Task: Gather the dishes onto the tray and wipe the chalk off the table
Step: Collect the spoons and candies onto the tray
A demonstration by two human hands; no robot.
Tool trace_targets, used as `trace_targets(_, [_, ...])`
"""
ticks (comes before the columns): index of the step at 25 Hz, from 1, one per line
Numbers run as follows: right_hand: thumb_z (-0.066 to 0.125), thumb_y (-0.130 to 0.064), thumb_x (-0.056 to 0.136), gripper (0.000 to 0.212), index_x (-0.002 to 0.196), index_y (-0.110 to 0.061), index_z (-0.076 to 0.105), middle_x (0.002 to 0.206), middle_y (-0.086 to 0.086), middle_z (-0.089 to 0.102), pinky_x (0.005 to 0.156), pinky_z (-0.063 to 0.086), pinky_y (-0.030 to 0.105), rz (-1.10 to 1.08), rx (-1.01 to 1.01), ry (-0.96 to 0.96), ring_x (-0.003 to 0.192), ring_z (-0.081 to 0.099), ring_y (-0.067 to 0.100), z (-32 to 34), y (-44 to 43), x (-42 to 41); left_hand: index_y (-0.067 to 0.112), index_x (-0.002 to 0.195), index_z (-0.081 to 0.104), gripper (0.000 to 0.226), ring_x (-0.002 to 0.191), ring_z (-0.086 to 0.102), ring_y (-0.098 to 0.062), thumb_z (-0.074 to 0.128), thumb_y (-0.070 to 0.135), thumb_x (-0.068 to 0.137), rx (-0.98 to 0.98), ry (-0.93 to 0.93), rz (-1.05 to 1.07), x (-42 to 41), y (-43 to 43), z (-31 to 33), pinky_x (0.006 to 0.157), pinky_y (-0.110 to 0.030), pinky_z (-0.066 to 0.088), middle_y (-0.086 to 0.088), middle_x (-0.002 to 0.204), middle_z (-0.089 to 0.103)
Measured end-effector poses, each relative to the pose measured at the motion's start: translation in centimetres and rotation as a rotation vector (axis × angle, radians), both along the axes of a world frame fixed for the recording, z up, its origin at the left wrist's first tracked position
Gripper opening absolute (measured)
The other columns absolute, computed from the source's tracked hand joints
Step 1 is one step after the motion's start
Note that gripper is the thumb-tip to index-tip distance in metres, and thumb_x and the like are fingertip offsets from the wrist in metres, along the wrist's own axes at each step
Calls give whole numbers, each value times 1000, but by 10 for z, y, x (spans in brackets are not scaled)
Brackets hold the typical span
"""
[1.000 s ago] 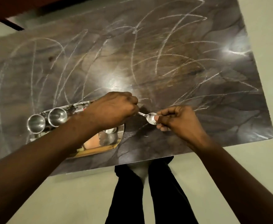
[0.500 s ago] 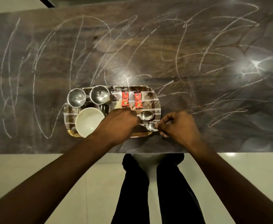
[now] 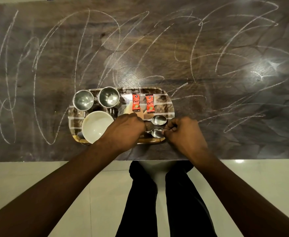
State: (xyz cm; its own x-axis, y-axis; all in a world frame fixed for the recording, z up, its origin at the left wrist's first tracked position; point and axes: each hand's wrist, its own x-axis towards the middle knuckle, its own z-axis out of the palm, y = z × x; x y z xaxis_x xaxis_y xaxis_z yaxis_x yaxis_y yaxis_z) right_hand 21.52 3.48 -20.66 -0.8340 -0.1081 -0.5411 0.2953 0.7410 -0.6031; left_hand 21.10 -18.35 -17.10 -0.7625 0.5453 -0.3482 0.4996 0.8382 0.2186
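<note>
A patterned tray [image 3: 170,106] lies on the dark table [image 3: 243,144], near its front edge. It carries two steel cups [image 3: 83,100] [image 3: 109,97], a white bowl [image 3: 96,124], two red sachets [image 3: 136,102] [image 3: 149,103] and two steel spoons. The upper spoon [image 3: 159,120] lies flat. At the lower spoon [image 3: 155,133], my left hand [image 3: 125,130] curls over the handles and hides them. My right hand [image 3: 183,132] pinches that spoon's bowl at the tray's right end. White chalk scribbles [image 3: 225,48] cover the tabletop.
The table's front edge [image 3: 54,160] runs just below the tray, with pale floor tiles [image 3: 20,185] beyond it. My legs in dark trousers [image 3: 157,202] stand against that edge. Chalk lines run on every side of the tray.
The spoon held between both hands moved from the table right of the tray onto the tray's right end, beside the other spoon. Over the last half second the hands have barely shifted.
</note>
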Motion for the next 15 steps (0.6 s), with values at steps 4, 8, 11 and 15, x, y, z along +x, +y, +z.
trace_targets(4, [84,-21,89,7,84,-22,79,73,-10,73,61,50,13,18,17,16,67,70,1,0,-2,-1,9,77,78,23,55,68,-38,84,-9,64,31,-21,2,-1,0,-2,52,-31,37,-17,62,68])
trace_targets(8, [87,-22,87,12,82,-23,76,69,-11,70,61,47,12,4,7,16,64,68,0,0,-3,-2,9,89,78,19,69,70,-41,76,-6,77,13,-33,23,-1,-1,-5,57,-34,41,-19,75,73])
trace_targets(11, [89,-29,85,15,80,-22,76,64,-10,70,59,47,13,1,-5,13,59,66,1,1,-3,-2,9,100,77,16,87,70,-37,69,2,89,-7,-75,28,-2,-1,0,65,-37,46,-16,90,75])
trace_targets(15, [83,-39,88,24,72,-24,73,58,-27,67,49,41,4,-74,-6,54,54,63,-9,6,12,-11,15,94,84,24,85,72,-24,64,30,98,210,4,205,-11,-29,33,72,-33,56,-3,88,77])
